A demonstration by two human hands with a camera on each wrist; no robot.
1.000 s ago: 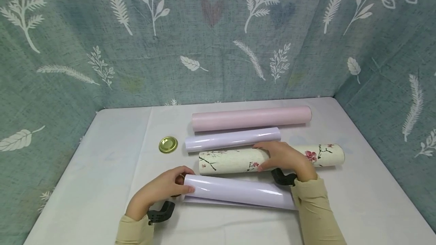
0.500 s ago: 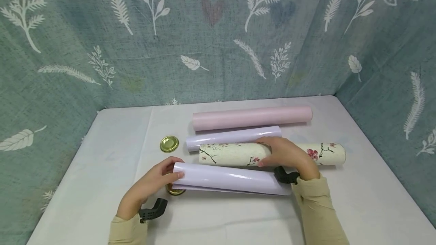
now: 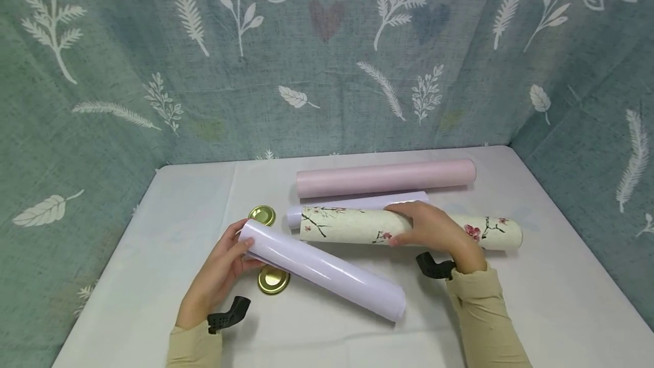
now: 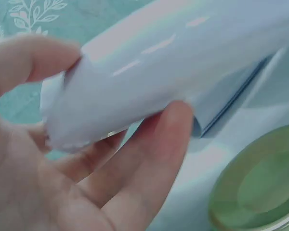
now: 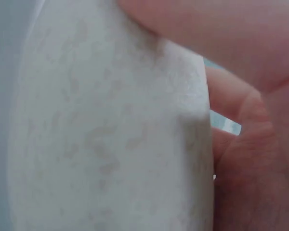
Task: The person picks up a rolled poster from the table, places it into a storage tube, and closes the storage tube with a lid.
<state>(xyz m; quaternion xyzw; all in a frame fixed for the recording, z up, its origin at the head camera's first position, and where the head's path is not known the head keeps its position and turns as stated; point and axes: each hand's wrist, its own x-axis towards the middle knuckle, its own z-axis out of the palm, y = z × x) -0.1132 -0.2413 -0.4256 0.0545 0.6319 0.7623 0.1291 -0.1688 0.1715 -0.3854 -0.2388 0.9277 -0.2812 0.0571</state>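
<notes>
"Left of centre in the head view, what does the person's left hand (image 3: 219, 264) hold?"

"The upper end of a glossy lilac roll (image 3: 327, 272). The fingers curl round that end, and in the left wrist view one fingertip meets its upper edge while another presses the underside. The roll slants from there towards the lower right of the frame."

"And the right hand (image 3: 434, 233)?"

"Right of centre, it grips a cream roll (image 3: 352, 227) printed with dark branches and red blossoms. The thumb lies on the near side, the other fingers over the far side. The right wrist view shows mostly blurred cream surface."

"Does the cream roll rest on the table (image 3: 179, 237)?"

"There is no telling. Its left part hides some of a slimmer lilac roll (image 3: 357, 202) behind it; whether the two touch is unclear. Higher in the frame, a pink roll (image 3: 385, 179) lies almost level."

"What shows near the left hand?"

"An upper gold lid (image 3: 262, 214), partly hidden by the held end of the glossy lilac roll, and a lower gold lid (image 3: 273, 279) just beside the fingers."

"And the surroundings?"

"A left sleeve (image 3: 196, 348) and a right sleeve (image 3: 482, 317), both tan, enter from the bottom edge. A blue-green cloth (image 3: 327, 101) with white leaves fills the upper half."
</notes>
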